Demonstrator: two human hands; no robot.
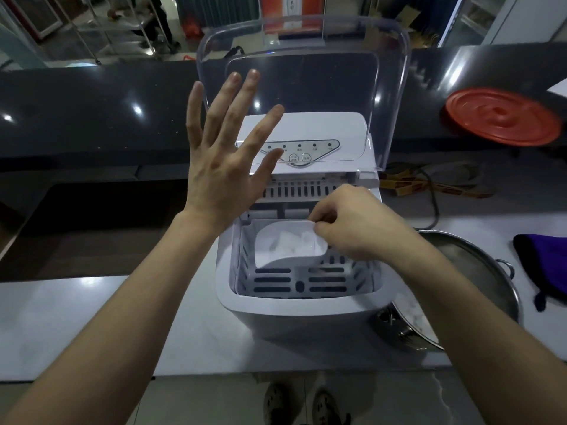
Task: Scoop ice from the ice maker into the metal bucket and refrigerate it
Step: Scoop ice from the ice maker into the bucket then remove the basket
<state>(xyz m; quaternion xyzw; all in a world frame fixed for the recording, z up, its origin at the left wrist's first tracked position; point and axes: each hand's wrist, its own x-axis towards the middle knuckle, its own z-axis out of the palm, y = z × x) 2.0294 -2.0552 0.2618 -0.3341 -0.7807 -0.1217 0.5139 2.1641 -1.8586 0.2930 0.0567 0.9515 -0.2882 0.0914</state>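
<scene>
right grip (362, 223) pinches one scoop (276, 253) inside one ice maker (276, 312); left grip (224, 167) spread apart.

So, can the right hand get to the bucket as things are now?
Probably yes: the right hand, holding the scoop, is beside the open bucket; only the low wall of the ice maker lies between.

Left hand (221, 167) raised, fingers (222, 99) spread; right hand (359, 222) lower, fingers pinching.

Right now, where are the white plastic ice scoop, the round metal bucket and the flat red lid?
white plastic ice scoop (276, 253), head view, its bowl.
round metal bucket (466, 271), head view, its inner wall.
flat red lid (500, 113), head view, its centre.
</scene>
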